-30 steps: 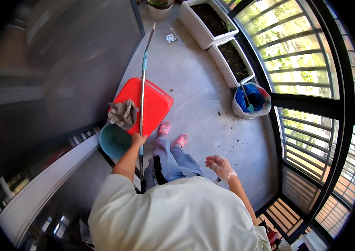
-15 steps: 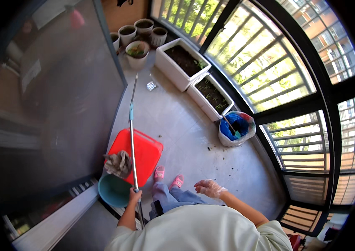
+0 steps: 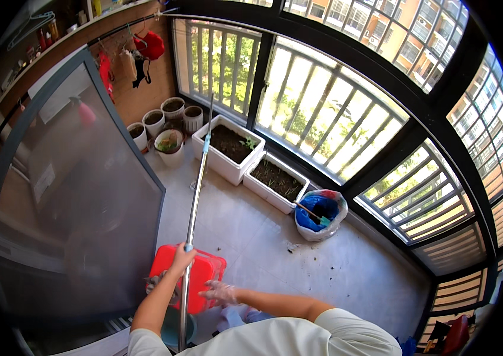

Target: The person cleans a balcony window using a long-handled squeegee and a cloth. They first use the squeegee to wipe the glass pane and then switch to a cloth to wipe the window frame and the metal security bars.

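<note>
My left hand is wrapped round a long silver metal pole with light-blue collars and a thin pointed far end. The pole slants up and away, its tip in front of the window by the far planter. My right hand, in a thin clear plastic glove, is held out with its fingers apart, just right of the pole and not on it. Both hands are above a red square plastic piece. A grey cloth on its left side is mostly hidden by my left arm. Below stands a teal bucket, partly covered.
Two white planters with soil line the window wall. A bag-lined bin holds a small tool; soil crumbs lie near it. Several pots fill the far corner. A dark-framed glass panel stands left; clothes hang behind.
My left hand and the pole have risen, and the pole's tip now points up toward the window. My right hand has moved left, close to the pole. The view has tilted up.
</note>
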Demonstrator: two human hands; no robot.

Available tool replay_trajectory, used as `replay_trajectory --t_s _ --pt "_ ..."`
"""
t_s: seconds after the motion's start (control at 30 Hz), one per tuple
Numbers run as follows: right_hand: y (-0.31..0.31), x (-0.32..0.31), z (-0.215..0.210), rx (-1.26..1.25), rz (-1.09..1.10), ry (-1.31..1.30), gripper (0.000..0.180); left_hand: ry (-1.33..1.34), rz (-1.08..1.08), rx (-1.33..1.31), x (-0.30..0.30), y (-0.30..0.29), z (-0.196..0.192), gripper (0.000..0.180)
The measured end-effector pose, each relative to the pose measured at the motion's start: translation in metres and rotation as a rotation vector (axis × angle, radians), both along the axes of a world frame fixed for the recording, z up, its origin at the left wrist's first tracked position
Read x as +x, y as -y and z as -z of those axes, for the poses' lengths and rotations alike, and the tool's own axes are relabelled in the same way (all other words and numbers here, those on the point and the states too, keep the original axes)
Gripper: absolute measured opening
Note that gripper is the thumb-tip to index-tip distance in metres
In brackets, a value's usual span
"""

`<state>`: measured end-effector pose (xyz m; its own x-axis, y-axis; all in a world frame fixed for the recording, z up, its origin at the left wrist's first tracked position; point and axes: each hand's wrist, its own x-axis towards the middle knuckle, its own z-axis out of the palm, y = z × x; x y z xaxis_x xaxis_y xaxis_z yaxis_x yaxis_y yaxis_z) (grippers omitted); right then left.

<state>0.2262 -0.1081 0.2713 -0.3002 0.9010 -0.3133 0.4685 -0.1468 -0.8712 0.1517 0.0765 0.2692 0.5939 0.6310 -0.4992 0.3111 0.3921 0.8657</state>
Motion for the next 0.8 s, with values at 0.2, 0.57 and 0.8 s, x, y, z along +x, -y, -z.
replay_trajectory --t_s 0.2,0.57,0.8 --pt "-0.027 0.006 -0.065 -0.552 0.817 -0.713 0.026 0.185 -0.073 0.107 0.162 -0.032 -0.028 0.015" --pt "0.038 0.258 -0.047 0.079 1.201 0.246 0.046 0.152 0.045 0.013 0.385 -0.001 -0.043 0.027" --pt "0.301 0.226 -0.115 -0.139 1.087 0.425 0.038 0.289 -0.073 -0.686 0.414 0.052 -0.039 0.038"
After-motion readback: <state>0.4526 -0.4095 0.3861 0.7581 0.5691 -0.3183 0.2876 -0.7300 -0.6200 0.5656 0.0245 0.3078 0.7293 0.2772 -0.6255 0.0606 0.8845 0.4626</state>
